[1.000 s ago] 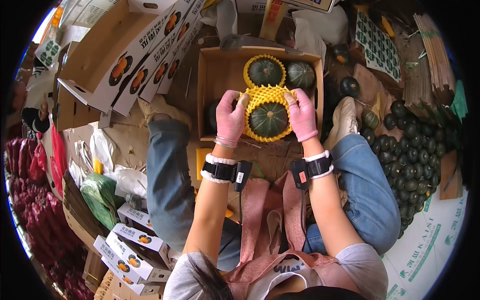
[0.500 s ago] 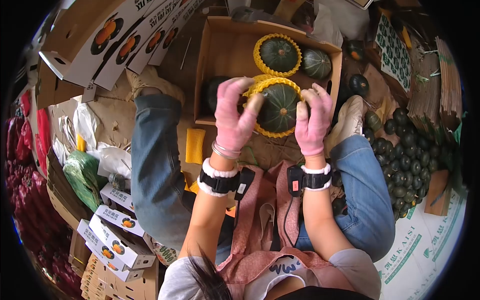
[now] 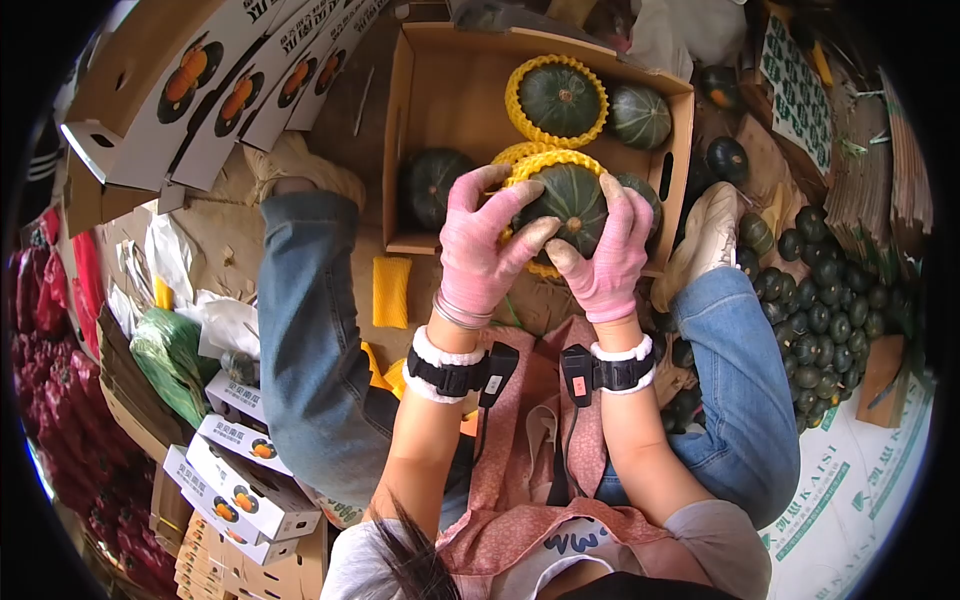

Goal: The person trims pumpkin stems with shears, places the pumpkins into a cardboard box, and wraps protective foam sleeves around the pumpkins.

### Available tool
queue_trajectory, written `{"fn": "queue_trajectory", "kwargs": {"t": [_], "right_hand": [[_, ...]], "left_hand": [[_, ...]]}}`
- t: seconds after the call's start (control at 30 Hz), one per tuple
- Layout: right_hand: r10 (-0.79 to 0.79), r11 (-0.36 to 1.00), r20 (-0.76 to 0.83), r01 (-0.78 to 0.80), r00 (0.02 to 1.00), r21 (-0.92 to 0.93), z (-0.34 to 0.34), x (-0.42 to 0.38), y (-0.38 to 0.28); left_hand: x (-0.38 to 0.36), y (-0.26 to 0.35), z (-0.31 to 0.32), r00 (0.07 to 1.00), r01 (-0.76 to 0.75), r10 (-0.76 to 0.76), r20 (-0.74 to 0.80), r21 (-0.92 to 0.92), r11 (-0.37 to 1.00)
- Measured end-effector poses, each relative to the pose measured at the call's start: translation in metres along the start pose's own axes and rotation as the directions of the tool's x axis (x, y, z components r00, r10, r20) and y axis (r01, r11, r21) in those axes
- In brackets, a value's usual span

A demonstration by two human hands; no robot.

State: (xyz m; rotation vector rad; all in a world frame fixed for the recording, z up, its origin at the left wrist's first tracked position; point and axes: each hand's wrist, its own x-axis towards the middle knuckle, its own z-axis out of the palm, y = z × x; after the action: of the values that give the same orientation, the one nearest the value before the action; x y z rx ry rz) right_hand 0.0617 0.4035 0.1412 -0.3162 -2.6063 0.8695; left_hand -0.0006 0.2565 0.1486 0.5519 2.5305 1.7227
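Note:
Over the front of an open cardboard box (image 3: 397, 120), a dark green pumpkin (image 3: 580, 205) sits between my hands, partly inside a yellow foam net (image 3: 545, 160). My left hand (image 3: 485, 240), in a pink glove, grips its left side with thumb and fingers. On the right side, my gloved right hand (image 3: 612, 245) curls round the pumpkin, its thumb on the near face. Behind it in the box lie a netted pumpkin (image 3: 560, 100) and a bare pumpkin (image 3: 640, 116). Another bare pumpkin (image 3: 432, 188) is left of my hands, and one (image 3: 640, 192) shows partly behind my right hand.
A folded yellow foam net (image 3: 391, 292) lies on the floor beside my left leg. Several small dark pumpkins (image 3: 820, 320) are heaped at the right. Printed white cartons (image 3: 190, 90) stand upper left, more boxes (image 3: 240, 460) lower left, and red net bags (image 3: 80, 400) far left.
My hands have come closer together around the pumpkin, the thumbs moving inward over its near side. The bare pumpkins at the left and right of the box show more now.

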Motion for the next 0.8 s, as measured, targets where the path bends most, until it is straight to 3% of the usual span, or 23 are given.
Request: {"fn": "queue_trajectory", "kwargs": {"t": [0.23, 0.3, 0.33, 0.37, 0.43, 0.47, 0.5, 0.57, 0.63, 0.67, 0.7, 0.77, 0.8], "right_hand": [[-0.016, 0.998, 0.017, 0.015, 1.0, 0.066, 0.004, 0.001, 0.005], [0.002, 0.997, 0.021, -0.003, 1.0, 0.079, 0.005, -0.002, 0.007], [-0.044, 0.996, -0.001, 0.044, 0.999, 0.081, 0.002, -0.001, 0.005], [0.064, 0.98, -0.037, -0.056, 0.997, 0.189, -0.001, -0.003, 0.009], [0.28, 0.885, -0.076, -0.227, 0.957, 0.407, -0.009, -0.005, 0.016], [0.385, 0.807, -0.075, -0.296, 0.92, 0.511, -0.014, -0.004, 0.013], [0.598, 0.681, -0.053, -0.472, 0.799, 0.56, -0.022, -0.007, 0.008], [0.679, 0.58, 0.01, -0.545, 0.734, 0.605, -0.031, -0.009, 0.005], [0.627, 0.687, 0.128, -0.623, 0.769, 0.374, -0.033, -0.007, -0.004], [0.397, 0.898, -0.024, -0.384, 0.917, 0.214, -0.022, -0.003, -0.005], [0.484, 0.819, 0.132, -0.501, 0.865, 0.28, -0.027, -0.007, -0.009], [0.428, 0.828, 0.138, -0.449, 0.893, 0.337, -0.018, -0.006, -0.016], [0.468, 0.692, 0.192, -0.493, 0.863, 0.527, -0.009, -0.007, -0.015]], "left_hand": [[0.002, -0.002, 0.0, 0.997, -0.079, 0.081, -0.016, 0.101, 0.992], [-0.003, -0.001, 0.002, 1.0, -0.015, 0.016, -0.02, 0.079, 0.997], [-0.005, -0.002, 0.003, 0.999, -0.009, 0.011, -0.043, 0.039, 0.999], [-0.008, -0.004, 0.007, 0.991, 0.003, -0.011, -0.134, -0.064, 0.998], [-0.016, -0.004, 0.015, 0.911, 0.188, -0.347, -0.224, -0.524, 0.831], [-0.016, -0.014, 0.008, 0.885, 0.243, -0.405, -0.23, -0.513, 0.823], [-0.019, -0.018, 0.006, 0.89, 0.238, -0.398, -0.224, -0.517, 0.822], [-0.02, -0.026, 0.001, 0.921, 0.28, -0.358, -0.151, -0.383, 0.88], [-0.02, -0.018, 0.001, 0.973, 0.197, -0.198, -0.123, -0.022, 0.98], [-0.019, -0.008, 0.001, 0.961, 0.269, -0.268, -0.068, 0.004, 0.963], [-0.018, 0.002, 0.001, 0.963, 0.265, -0.265, -0.053, -0.01, 0.964], [-0.018, 0.0, 0.004, 0.966, 0.257, -0.256, 0.019, -0.024, 0.966], [-0.022, -0.004, 0.009, 0.968, 0.241, -0.248, -0.037, -0.132, 0.961]]}}
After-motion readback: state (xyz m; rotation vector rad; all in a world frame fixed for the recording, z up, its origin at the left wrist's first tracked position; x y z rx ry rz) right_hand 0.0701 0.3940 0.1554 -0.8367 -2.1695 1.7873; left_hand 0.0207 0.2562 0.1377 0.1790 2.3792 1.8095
